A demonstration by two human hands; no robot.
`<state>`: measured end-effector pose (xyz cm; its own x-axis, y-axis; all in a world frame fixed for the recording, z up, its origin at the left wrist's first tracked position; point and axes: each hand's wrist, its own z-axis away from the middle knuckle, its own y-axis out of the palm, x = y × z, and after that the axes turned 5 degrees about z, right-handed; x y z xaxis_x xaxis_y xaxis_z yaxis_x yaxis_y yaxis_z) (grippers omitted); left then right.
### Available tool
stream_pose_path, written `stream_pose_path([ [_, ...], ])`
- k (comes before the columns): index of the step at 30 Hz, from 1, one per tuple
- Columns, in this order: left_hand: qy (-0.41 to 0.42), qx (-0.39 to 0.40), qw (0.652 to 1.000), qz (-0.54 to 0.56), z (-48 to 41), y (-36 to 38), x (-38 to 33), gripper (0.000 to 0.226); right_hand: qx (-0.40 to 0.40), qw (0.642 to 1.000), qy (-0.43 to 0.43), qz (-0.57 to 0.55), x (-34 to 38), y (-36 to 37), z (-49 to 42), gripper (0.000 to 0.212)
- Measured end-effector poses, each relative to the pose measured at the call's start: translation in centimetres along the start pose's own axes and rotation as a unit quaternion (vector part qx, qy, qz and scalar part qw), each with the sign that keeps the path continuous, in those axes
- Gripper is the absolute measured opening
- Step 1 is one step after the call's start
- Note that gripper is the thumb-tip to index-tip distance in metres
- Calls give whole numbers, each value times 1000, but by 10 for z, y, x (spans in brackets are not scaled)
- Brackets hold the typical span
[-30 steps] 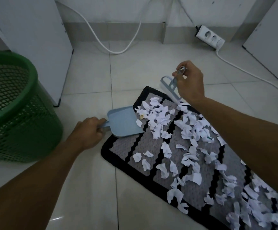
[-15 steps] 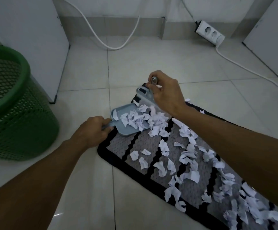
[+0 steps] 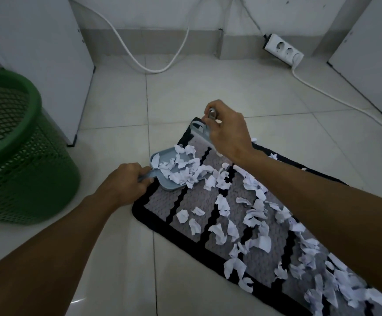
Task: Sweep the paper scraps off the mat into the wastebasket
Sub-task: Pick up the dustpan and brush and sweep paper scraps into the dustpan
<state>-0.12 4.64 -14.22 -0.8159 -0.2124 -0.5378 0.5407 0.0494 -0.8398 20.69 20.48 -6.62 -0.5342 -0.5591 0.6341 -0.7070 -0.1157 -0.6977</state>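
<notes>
Blue dustpan (image 3: 162, 165) w/ paper scraps (image 3: 181, 169); green wastebasket (image 3: 14, 156) apart.

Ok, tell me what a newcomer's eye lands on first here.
First, the white paper scraps strewn across the grey-and-black mat at centre right. Next, the two hands: the left hand holds a pale blue dustpan, already holding scraps, at the mat's near-left edge, and the right hand grips a small brush. A green wastebasket stands at far left.
</notes>
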Motion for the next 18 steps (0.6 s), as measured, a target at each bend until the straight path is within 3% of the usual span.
stream_pose_path([
  [8, 19, -4, 1000, -4, -3, 6, -10, 20, 67, 997, -36, 0, 11, 23, 31, 6],
  [13, 25, -6, 1000, -6, -6, 7, -10, 19, -5, 1000, 4, -19, 1, -11, -5, 10],
  [16, 32, 1, 999, -3, -11, 8, -15, 21, -54, 997, 42, 46, -35, -37, -23, 9],
  [18, 37, 6, 999, -1, -14, 10, -19, 23, -34, 992, 75, 100, -62, -45, -20, 8],
])
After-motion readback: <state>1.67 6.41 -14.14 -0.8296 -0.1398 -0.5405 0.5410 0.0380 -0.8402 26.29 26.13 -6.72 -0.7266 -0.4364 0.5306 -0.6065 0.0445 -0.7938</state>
